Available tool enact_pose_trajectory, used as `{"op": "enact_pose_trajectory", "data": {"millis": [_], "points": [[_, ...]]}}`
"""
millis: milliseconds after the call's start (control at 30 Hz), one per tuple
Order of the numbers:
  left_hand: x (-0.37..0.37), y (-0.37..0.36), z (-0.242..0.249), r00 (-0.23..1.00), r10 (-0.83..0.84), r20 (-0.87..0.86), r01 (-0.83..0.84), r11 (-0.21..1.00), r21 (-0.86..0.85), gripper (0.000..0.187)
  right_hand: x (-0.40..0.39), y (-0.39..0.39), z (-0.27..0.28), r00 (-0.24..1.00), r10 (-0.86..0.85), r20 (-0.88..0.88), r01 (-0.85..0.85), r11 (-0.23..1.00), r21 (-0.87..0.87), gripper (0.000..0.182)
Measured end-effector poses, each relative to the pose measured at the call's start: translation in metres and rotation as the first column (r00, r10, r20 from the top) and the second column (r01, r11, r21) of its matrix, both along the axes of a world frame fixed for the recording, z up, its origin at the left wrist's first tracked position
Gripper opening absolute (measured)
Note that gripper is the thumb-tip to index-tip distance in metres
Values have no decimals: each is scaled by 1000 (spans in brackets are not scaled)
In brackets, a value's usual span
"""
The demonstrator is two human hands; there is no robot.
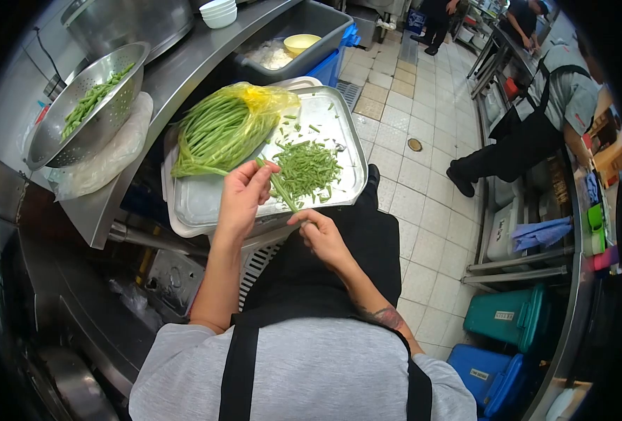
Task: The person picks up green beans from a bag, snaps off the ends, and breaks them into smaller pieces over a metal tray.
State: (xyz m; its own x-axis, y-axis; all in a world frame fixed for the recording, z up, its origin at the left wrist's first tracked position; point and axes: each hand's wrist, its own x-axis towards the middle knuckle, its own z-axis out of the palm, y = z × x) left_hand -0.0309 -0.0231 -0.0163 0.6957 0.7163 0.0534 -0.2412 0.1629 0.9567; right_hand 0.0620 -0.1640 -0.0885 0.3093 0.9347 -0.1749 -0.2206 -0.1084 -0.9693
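Note:
My left hand (246, 195) pinches a few green beans (280, 188), which slant down and right over a metal tray (355, 151). At their lower end is my right hand (319, 237), its fingers curled closed; whatever they grip is hidden. Beneath the beans, a pile of short cut bean pieces (309, 168) covers the tray's right part, with loose bits scattered around it. To the left of the pile lies a yellowish plastic bag (258, 105) full of long whole green beans (213, 130), open toward my left hand.
A perforated metal colander (125, 91) holding green beans tilts on a plastic bag (132, 140) on the steel counter (177, 81). Behind the tray stands a grey bin (325, 35) with a yellow bowl (302, 43). Several people work along the right; lidded bins (504, 316) sit below a bench.

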Motion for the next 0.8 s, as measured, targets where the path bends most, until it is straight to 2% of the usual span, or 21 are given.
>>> {"op": "enact_pose_trajectory", "data": {"millis": [33, 67, 100, 133, 200, 267, 300, 367, 433, 500, 567, 633, 667, 733, 800], "points": [[-2, 3, 3, 998, -64, 2, 64, 998, -7, 17, -1, -1, 1, 983, -9, -182, 1, 999, -44, 23], [-5, 3, 7, 992, -126, 3, 126, 992, -14, 17, -1, -1, 3, 983, -6, -182, -3, 999, -47, 23], [-6, 0, 12, 979, -184, -81, 181, 982, -44, 18, -1, 0, 7, 939, 4, -344, 2, 1000, 17, 24], [-6, -2, 10, 980, -183, -83, 180, 983, -45, 18, 0, 2, 10, 867, 23, -497, 19, 997, 79, 26], [-4, -9, 7, 926, -335, -172, 337, 941, -20, 17, 3, 6, 13, 833, 74, -548, 7, 989, 145, 33], [-1, -21, 13, 932, -329, -149, 320, 944, -84, 16, 1, 7, 26, 769, 105, -631, 25, 981, 194, 32], [-1, -18, 5, 927, -332, -176, 326, 943, -62, 16, 1, 7, 32, 801, 114, -588, 21, 976, 219, 24], [0, -16, -6, 922, -330, -203, 328, 944, -42, 15, 3, 6, 24, 797, 143, -587, -9, 974, 226, 22], [1, -15, -8, 923, -302, -240, 330, 940, 86, 14, 2, 5, 26, 790, 178, -587, -46, 971, 234, 24], [2, -17, -9, 925, -301, -230, 331, 938, 104, 14, -1, 2, 32, 822, 69, -565, 32, 985, 167, 32], [4, -18, -12, 925, -309, -223, 341, 932, 123, 14, 3, 2, 27, 862, 55, -504, 25, 988, 150, 35], [6, -18, -20, 954, -195, -226, 268, 894, 359, 14, 7, 2, 23, 897, 38, -440, 23, 991, 132, 38], [6, -19, -21, 954, -197, -225, 270, 894, 359, 14, 9, 2, 22, 919, 29, -394, 11, 995, 100, 36], [5, -20, -22, 948, -164, -273, 232, 942, 242, 13, 12, 3, 15, 938, 26, -345, -3, 998, 67, 34], [5, -17, -15, 960, -108, -258, 185, 937, 297, 13, 12, 5, 0, 977, 139, -164, -148, 988, -41, 30]]}}
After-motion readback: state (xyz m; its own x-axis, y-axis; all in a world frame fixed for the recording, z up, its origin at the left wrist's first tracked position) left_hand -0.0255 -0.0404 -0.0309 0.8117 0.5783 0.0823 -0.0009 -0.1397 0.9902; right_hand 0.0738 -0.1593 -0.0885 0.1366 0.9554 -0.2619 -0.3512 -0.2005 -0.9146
